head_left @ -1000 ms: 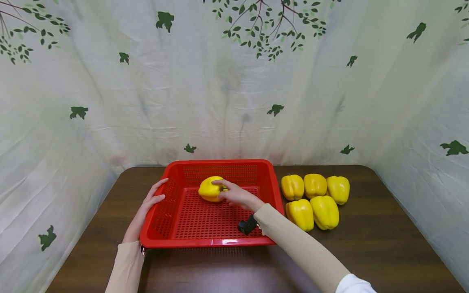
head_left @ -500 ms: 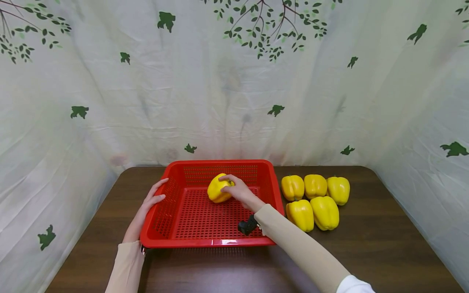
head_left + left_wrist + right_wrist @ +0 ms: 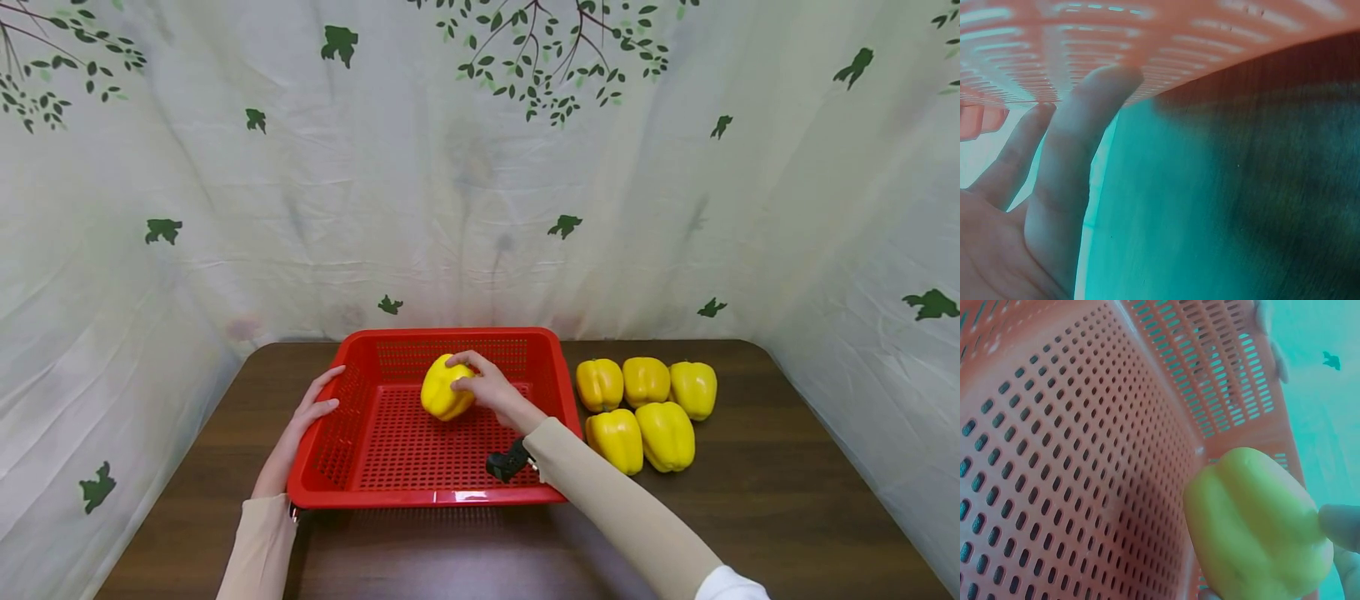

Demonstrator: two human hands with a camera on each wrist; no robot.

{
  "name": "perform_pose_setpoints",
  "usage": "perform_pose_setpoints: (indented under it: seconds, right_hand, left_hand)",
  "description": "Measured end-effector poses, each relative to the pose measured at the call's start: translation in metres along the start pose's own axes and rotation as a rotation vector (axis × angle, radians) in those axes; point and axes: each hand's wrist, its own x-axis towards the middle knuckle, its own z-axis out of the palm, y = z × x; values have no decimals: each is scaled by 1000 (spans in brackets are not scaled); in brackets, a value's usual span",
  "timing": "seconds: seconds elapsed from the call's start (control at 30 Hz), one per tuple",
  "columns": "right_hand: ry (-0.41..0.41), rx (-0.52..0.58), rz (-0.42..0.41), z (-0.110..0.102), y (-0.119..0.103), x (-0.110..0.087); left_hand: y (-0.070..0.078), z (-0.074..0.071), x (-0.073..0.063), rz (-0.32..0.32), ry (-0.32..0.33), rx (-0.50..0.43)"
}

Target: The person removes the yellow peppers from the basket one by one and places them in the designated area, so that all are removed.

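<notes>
In the head view, my right hand (image 3: 493,390) grips a yellow bell pepper (image 3: 442,390) inside the red basket (image 3: 561,379), fingers toward its stem end. The same pepper (image 3: 1254,525) looks tilted near the basket's end wall in the right wrist view, with fingertips (image 3: 1341,525) at its edge. My left hand (image 3: 296,425) holds the basket's left rim, two fingertips lying over the top edge. Below that rim, other fingers (image 3: 1066,162) of this hand reach up to the slotted outer wall (image 3: 1204,53) in the left wrist view.
Several more yellow bell peppers (image 3: 643,382) stand in two rows on the dark wooden table (image 3: 780,467), right of the basket. A black wrist device (image 3: 506,461) hangs from the right wrist over the basket. A pale leaf-patterned curtain (image 3: 480,208) surrounds the table's back and sides.
The right hand, first with fingers spread at the lying pepper, has taken hold of it, turned it and shifted it slightly right. The left hand and basket have stayed put.
</notes>
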Motion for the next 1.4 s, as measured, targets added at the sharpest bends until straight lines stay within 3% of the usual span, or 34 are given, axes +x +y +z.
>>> perform_pose_setpoints:
  seconds: [0.17, 0.63, 0.97, 1.4]
  right_hand:
    - [10, 0, -28, -1, -2, -1]
    - [-66, 94, -34, -11, -20, -18]
    - [-62, 104, -96, -27, -23, -29]
    - [-85, 105, -99, -48, -22, -42]
  left_hand:
    - [0, -1, -1, 0, -10, 5]
    - [-1, 0, 1, 24, -30, -8]
    - [1, 0, 1, 14, -25, 9]
    - [0, 0, -1, 17, -42, -20]
